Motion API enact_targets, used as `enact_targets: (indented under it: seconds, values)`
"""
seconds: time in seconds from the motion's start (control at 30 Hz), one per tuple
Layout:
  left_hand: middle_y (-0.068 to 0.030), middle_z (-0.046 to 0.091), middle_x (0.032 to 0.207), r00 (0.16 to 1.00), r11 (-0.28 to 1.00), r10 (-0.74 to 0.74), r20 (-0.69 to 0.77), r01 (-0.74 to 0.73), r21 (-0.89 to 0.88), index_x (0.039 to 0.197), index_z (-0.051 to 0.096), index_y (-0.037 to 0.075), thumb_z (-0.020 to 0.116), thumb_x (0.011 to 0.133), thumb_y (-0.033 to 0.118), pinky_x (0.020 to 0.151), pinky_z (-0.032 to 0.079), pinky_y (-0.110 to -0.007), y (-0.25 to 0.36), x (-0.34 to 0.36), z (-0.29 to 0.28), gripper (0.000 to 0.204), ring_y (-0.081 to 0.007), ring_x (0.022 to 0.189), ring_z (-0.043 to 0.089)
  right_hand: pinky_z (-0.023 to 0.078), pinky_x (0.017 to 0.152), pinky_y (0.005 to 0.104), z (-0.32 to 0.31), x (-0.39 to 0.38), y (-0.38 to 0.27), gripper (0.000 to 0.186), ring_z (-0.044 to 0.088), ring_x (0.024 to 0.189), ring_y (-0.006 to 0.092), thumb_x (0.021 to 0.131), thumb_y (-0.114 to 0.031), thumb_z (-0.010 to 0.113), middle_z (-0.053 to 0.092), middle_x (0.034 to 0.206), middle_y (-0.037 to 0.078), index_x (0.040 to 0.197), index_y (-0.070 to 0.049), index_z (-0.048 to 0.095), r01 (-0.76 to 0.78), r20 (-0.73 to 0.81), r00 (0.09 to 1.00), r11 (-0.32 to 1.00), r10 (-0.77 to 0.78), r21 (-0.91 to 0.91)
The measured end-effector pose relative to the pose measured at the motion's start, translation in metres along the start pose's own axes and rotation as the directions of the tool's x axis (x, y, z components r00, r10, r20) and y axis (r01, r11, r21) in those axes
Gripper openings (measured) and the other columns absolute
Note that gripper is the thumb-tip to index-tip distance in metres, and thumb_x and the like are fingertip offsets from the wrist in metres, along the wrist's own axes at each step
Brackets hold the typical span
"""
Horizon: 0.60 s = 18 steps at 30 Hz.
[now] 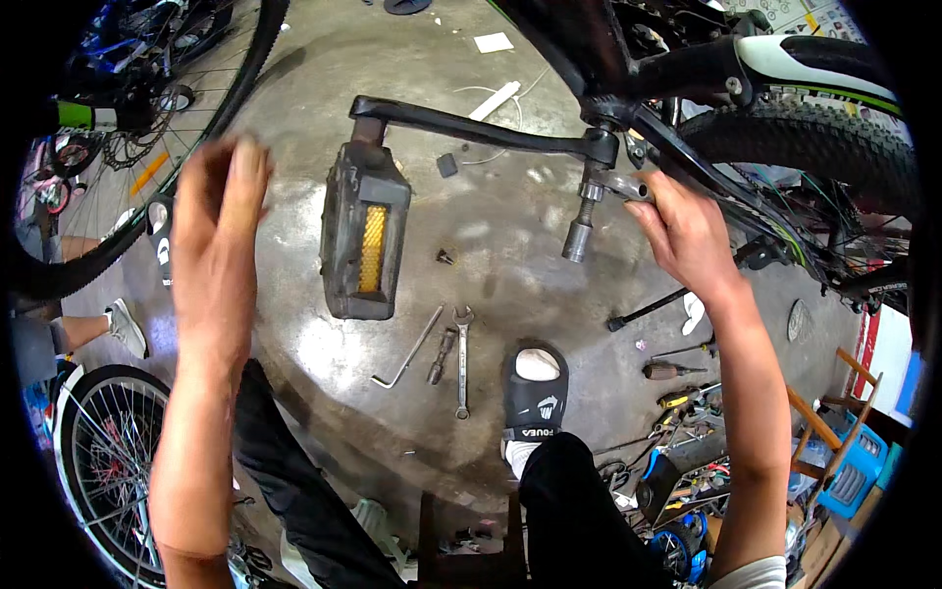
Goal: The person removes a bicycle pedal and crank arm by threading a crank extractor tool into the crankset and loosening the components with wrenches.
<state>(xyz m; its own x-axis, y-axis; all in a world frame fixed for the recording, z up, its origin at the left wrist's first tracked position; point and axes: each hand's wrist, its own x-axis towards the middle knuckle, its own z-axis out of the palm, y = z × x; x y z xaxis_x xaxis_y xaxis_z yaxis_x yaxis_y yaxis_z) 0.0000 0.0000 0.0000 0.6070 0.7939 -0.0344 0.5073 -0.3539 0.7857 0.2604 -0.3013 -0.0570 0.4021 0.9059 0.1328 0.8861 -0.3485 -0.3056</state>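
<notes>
A black crank arm [481,130] runs from the bike frame's bottom bracket to a black pedal [339,231] with a yellow reflector. At the crank's inner end sits a metal crank puller [579,236], its threaded spindle pointing down toward me. My right hand [687,231] is closed round a short metal wrench [623,185], whose head meets the puller just below the crank. My left hand [216,226] hangs in the air left of the pedal, apart from it. Its fingers are bent and slightly blurred, thumb apart, with nothing visible in them.
On the floor between my feet and the pedal lie a combination wrench [462,363], a hex key [412,348] and a small socket tool [442,356]. Scattered tools [687,461] lie at right. A bike wheel [118,461] and another bike [147,118] stand left.
</notes>
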Motion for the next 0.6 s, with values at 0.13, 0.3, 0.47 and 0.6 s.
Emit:
enact_targets:
  seconds: [0.13, 0.3, 0.47, 0.6]
  values:
    - [-0.0114, 0.066, 0.124, 0.929, 0.929, 0.363, 0.080, -0.367, 0.052, 0.129, 0.061, 0.001, 0.054, 0.104, 0.043, 0.099, 0.046, -0.032, 0.078, 0.010, 0.027, 0.049, -0.0199, 0.117, 0.061, 0.050, 0.064, 0.0451, 0.002, 0.000, -0.001, 0.021, 0.064, 0.076, 0.0368, 0.092, -0.017, 0.070, 0.065, 0.086, 0.015, 0.105, -0.004, 0.060, -0.002, -0.033, 0.999, 1.000, 0.003, 0.031]
    - [-0.0124, 0.067, 0.088, 0.837, 0.707, 0.523, 0.162, -0.532, 0.466, 0.091, 0.066, 0.003, 0.067, 0.095, 0.040, 0.074, 0.053, -0.037, 0.078, 0.018, 0.074, 0.038, -0.0276, 0.083, 0.066, 0.051, 0.065, 0.0452, 0.003, 0.005, -0.001, 0.021, 0.064, 0.075, 0.0372, 0.091, -0.017, 0.071, 0.066, 0.088, 0.015, 0.103, -0.003, 0.061, 0.040, -0.062, 0.997, 0.998, -0.038, 0.041]
    - [-0.0077, 0.054, 0.066, 0.614, 0.364, 0.752, 0.240, -0.690, 0.625, 0.075, 0.059, 0.006, 0.068, 0.085, 0.059, 0.063, 0.053, -0.039, 0.069, 0.018, 0.093, 0.054, -0.0283, 0.066, 0.060, 0.051, 0.064, 0.0445, 0.000, 0.001, 0.004, 0.022, 0.066, 0.076, 0.0365, 0.091, -0.019, 0.072, 0.068, 0.087, 0.015, 0.103, -0.004, 0.062, 0.054, -0.077, 0.996, 0.998, -0.052, 0.022]
    - [-0.0088, 0.060, 0.067, 0.468, 0.169, 0.795, 0.387, -0.783, 0.598, 0.078, 0.063, 0.006, 0.068, 0.085, 0.058, 0.061, 0.053, -0.040, 0.069, 0.027, 0.078, 0.054, -0.0289, 0.068, 0.064, 0.052, 0.064, 0.0439, -0.009, -0.007, 0.012, 0.025, 0.067, 0.077, 0.0360, 0.091, -0.025, 0.072, 0.069, 0.086, 0.015, 0.103, -0.004, 0.064, 0.016, -0.006, 1.000, 1.000, -0.016, -0.021]
